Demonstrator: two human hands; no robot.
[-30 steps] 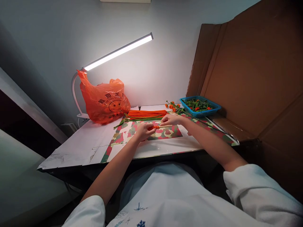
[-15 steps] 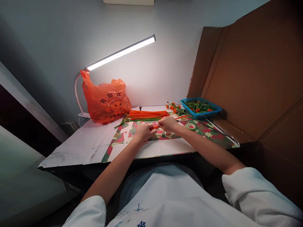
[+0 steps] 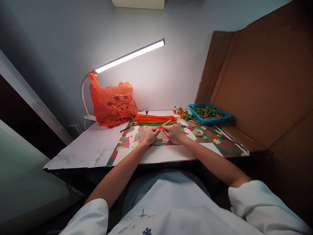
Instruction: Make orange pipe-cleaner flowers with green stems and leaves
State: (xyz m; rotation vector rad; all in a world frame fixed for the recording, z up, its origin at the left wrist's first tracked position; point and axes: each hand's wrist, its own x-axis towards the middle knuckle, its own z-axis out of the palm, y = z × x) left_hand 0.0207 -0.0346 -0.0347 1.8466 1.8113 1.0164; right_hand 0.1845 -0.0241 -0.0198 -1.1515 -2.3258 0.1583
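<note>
Close together over the table, my left hand and my right hand are both closed. Between them is an orange pipe cleaner, coiled around a thin wooden stick that slants up to the right. My left fingers pinch the coil. My right fingers grip the same pipe cleaner near the stick, and a straight orange end sticks out past the right hand. Just behind lies a bundle of orange pipe cleaners, with green pipe cleaners along its front.
Orange flowers lie beside a blue basket of green and orange pieces. Green tape rests right of my hands. An orange plastic bag and a lit lamp stand left; cardboard rises right.
The wooden stick now shows above my hands. My right hand has turned and lowered slightly, and the orange end beside it has dropped. The whole view has shifted a little.
</note>
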